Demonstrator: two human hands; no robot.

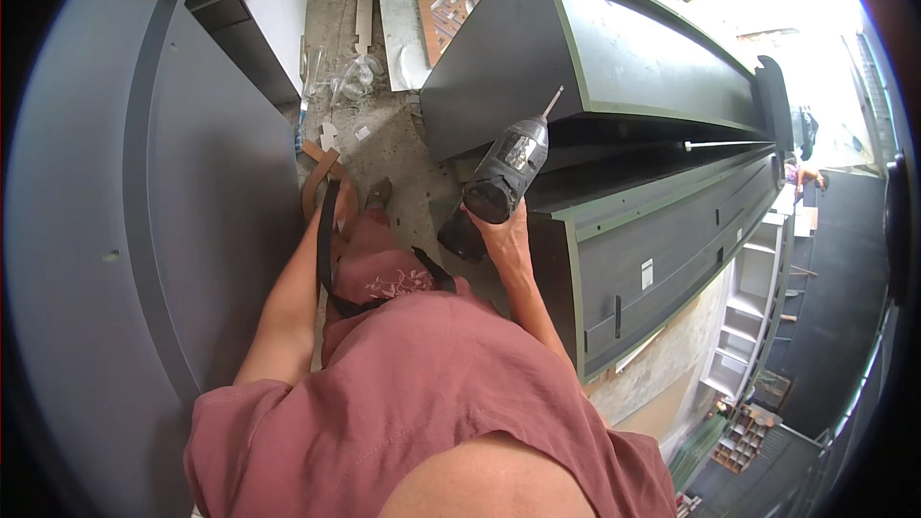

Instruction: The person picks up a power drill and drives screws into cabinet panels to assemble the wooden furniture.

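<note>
My right hand (498,232) is wrapped round the grip of a dark cordless drill (511,165). A thin bit (553,102) sticks out of the drill's chuck, pointing up and to the right, and touches nothing. To the right of the drill stands a long dark grey cabinet carcass (662,221) with greenish edges. My left hand (345,211) hangs low by my left leg, beside a black strap (327,235) and a brown curved band (319,171). Its fingers are mostly hidden, so I cannot tell whether it holds anything.
A large grey panel (225,192) stands close on my left. On the concrete floor (403,149) ahead lie clear plastic wrap (356,77) and scraps. Beyond are a patterned brown panel (451,2) and a white sheet (397,10). White shelving (746,312) stands far right.
</note>
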